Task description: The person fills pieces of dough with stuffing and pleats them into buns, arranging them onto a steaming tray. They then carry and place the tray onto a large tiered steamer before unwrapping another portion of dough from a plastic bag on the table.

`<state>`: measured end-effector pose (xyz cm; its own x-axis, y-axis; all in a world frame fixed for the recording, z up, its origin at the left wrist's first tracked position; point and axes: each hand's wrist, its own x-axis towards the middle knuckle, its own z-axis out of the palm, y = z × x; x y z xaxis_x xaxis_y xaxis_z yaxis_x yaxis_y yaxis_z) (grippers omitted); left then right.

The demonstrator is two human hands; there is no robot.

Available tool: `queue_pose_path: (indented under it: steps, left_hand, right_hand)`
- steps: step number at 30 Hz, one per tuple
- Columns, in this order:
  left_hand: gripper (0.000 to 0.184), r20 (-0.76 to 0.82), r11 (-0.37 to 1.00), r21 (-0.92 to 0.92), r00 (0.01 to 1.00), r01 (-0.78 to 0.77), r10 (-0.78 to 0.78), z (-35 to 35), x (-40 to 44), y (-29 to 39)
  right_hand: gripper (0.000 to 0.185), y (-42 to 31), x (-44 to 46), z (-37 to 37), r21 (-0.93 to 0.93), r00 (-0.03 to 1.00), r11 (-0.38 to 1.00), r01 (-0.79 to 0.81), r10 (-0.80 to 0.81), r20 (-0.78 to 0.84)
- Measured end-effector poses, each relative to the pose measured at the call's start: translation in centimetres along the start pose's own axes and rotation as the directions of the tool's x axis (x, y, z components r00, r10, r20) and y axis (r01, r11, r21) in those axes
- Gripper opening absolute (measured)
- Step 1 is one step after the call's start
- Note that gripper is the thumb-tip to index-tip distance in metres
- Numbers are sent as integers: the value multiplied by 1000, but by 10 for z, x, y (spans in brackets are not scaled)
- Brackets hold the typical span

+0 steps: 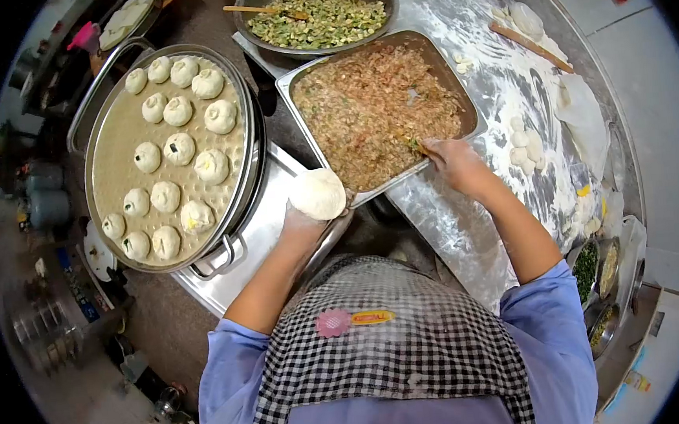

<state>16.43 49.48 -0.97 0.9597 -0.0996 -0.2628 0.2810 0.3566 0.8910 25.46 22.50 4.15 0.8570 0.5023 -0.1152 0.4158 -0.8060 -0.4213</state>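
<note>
A round, flat dough wrapper (319, 194) lies across the palm and fingers of my left hand (301, 224), near the front left corner of the filling tray. My right hand (458, 166) is closed at the right front part of the metal tray (475, 128), its fingertips at the meat filling (375, 107). Something small, yellowish and green shows at those fingertips; its kind is hard to make out. To the left, several pleated buns (180, 148) sit spaced apart on a round steamer tray (117, 121).
Behind the meat tray stands a bowl (395, 11) of chopped green filling with a wooden spoon (262, 10). On the floured table (496, 91) lie dough pieces (525, 148) and a rolling pin (531, 46). Bowls of chopped greens (585, 270) stand at the right.
</note>
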Motion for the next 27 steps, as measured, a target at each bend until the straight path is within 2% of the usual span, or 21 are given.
queue_pose_path:
  steps: [1,3,7,10,13,14,16,17,19,20,22,23,25,26,27]
  left_hand:
    - [21,-37,999,-30,999,26,-27,-2,4,2]
    - [23,-114,993,-91,990,69,-79,-6,11,3]
    - [27,-174,999,51,985,6,3,-10,15,0]
    - [30,-225,977,209,970,-48,96,-8,18,-8]
    - [32,-266,999,28,963,-21,28,6,11,5]
    - [36,-239,996,89,971,-5,26,4,11,5]
    - [44,-181,977,210,983,26,13,-1,10,3]
    - [43,-183,917,397,974,-51,133,0,10,-2]
    - [41,-114,670,723,927,-169,358,0,9,-11]
    - [42,-109,656,730,916,-190,386,0,10,-14]
    - [43,-95,626,744,890,-233,445,5,12,-15]
    - [44,-170,745,638,907,-196,385,9,14,-15]
    - [48,-278,917,379,930,-123,239,23,24,-10]
    - [52,-289,945,253,916,-208,279,31,31,-9]
    - [54,-282,922,355,923,-155,264,45,34,8]
  right_hand:
    - [21,-9,6,-9,36,997,999,-18,16,73]
    - [25,-10,10,-12,57,994,998,-26,19,110]
    - [28,-5,16,-12,159,984,987,-19,-9,177]
    - [28,-2,24,-15,126,972,989,71,-97,213]
    - [28,-5,33,-23,191,925,980,57,-124,360]
    - [30,7,34,-17,201,911,942,268,-316,267]
    - [30,5,39,-21,286,882,941,178,-282,379]
    - [30,5,41,-22,324,861,937,128,-267,434]
    - [33,11,42,-15,458,817,879,-130,-166,552]
    - [34,13,43,-13,502,781,825,-259,-127,611]
    - [37,6,39,-17,588,785,711,-387,-81,615]
    - [39,1,36,-20,625,784,643,-443,-59,617]
    - [42,-11,30,-29,686,837,588,-427,-30,546]
    - [42,-19,26,-36,716,863,571,-402,-25,505]
    - [41,-27,23,-42,743,887,555,-374,-19,461]
